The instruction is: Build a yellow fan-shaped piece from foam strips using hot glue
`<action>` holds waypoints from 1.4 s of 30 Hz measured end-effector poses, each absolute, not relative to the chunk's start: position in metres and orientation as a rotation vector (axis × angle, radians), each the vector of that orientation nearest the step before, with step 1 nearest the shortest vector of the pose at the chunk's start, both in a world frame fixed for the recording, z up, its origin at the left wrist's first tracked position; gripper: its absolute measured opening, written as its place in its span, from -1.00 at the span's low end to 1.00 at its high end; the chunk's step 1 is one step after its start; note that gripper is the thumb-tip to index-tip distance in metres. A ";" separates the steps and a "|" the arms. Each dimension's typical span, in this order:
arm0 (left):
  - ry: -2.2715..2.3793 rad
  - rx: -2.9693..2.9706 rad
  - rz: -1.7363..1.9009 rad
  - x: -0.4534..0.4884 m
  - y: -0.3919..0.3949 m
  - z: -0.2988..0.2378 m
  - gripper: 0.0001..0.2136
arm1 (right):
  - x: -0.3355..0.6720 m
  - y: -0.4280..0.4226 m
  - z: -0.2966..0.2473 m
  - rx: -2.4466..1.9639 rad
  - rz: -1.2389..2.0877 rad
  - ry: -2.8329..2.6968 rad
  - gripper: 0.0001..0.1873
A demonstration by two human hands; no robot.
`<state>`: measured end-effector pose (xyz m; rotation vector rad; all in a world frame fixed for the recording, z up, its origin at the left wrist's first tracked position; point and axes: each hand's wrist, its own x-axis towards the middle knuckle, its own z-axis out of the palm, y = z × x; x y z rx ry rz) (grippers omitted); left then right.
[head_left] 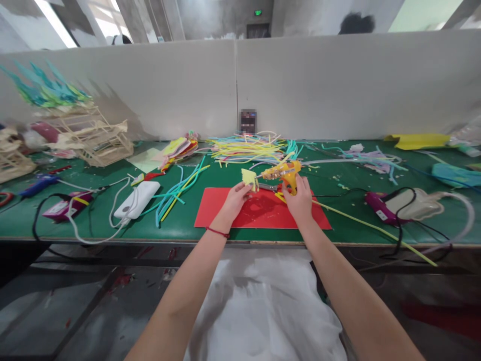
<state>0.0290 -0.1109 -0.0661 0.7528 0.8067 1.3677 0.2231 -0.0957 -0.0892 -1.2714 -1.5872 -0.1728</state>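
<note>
Over a red board (214, 208) near the table's front edge, my left hand (237, 198) pinches a small pale yellow piece with a ridged edge (248, 178). My right hand (299, 197) is wrapped round the handle of a yellow hot glue gun (283, 172). Its nozzle points left and meets or nearly meets the yellow piece; I cannot tell which. Behind the hands a pair of scissors (267, 187) lies on the board, partly hidden. A long yellow-green strip (361, 224) runs from beside my right hand over the front edge.
Colourful foam strips (244, 149) are piled at the back. Left stand a white power bank (138, 199), a purple box (67, 206) with cables, a blue glue gun (39, 185) and a stick-frame model (99, 140). Another purple box (383, 208) with cables lies right. A grey partition (150, 85) closes the back.
</note>
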 end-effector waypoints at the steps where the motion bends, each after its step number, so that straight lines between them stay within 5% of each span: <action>1: 0.808 0.749 1.368 0.029 -0.111 -0.066 -0.80 | 0.223 -0.096 -0.089 -1.270 -0.178 -1.589 -0.58; 34: 0.808 0.722 1.390 0.029 -0.112 -0.064 -0.80 | 0.222 -0.096 -0.090 -1.252 -0.160 -1.608 -0.60; 42: 0.873 0.672 1.447 0.028 -0.110 -0.064 -0.77 | 0.225 -0.092 -0.090 -1.363 -0.191 -1.457 -0.46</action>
